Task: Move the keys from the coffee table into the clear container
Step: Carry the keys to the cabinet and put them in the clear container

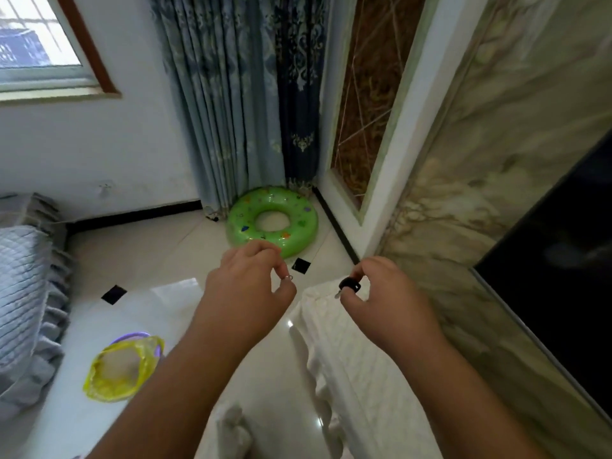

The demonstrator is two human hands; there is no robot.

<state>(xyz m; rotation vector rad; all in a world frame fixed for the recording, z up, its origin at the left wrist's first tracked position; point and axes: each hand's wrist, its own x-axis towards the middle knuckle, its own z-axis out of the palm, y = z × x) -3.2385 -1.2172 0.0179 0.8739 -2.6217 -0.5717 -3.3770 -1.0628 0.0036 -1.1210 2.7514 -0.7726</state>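
Observation:
My right hand (384, 293) pinches a key with a black head (348, 285), its metal blade pointing down and left. My left hand (248, 283) holds a small silver key ring (287, 277) between thumb and fingers. Both hands hover over the far end of a low surface covered with a white cloth (357, 359) at the right. No clear container shows in this view, and I cannot tell whether the ring and the key are joined.
A green swim ring (301, 233) lies on the tiled floor in the corner by the blue curtain (238, 104). A bin lined with a yellow bag (122, 369) stands at the lower left, beside a grey quilted sofa (23, 293). A dark TV screen (563, 293) fills the right.

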